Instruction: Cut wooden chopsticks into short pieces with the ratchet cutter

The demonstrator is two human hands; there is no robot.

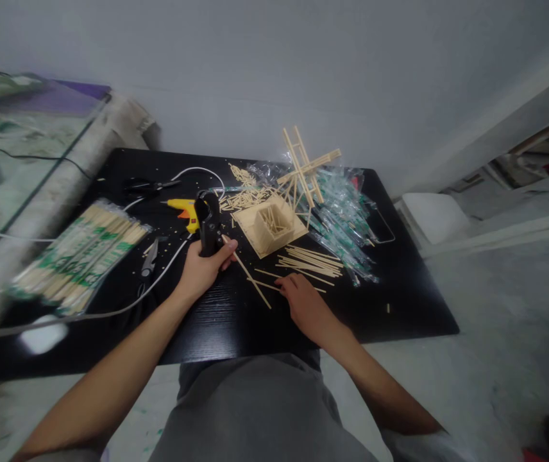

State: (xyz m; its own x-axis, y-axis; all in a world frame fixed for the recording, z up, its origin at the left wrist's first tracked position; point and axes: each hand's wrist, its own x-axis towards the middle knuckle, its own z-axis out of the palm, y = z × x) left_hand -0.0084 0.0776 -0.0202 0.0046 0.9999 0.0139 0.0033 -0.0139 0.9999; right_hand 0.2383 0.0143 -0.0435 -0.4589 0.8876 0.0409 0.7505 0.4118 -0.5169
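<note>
My left hand (204, 266) is closed around a black tool (208, 221) with a curved upper end; its exact kind is unclear. A thin wooden stick (250, 277) slants down to the right from that hand's thumb and fingers. Over the table, my right hand (306, 305) has its fingertips pinched at another thin wooden stick (263, 283). Loose sticks (310, 260) lie just beyond it. Behind both hands stands a wooden stick model, with a square base (250, 224), a box (274, 228) holding short sticks, and crossed blades (303, 168) like a windmill's.
A yellow glue gun (185, 212) with a white cord lies left of the black tool, near pliers (149, 256). Packed chopsticks (82, 256) lie at the left, green-printed wrappers (346, 224) at the right. Short stick pieces (243, 192) are heaped behind. The black table (390, 301) meets a wall.
</note>
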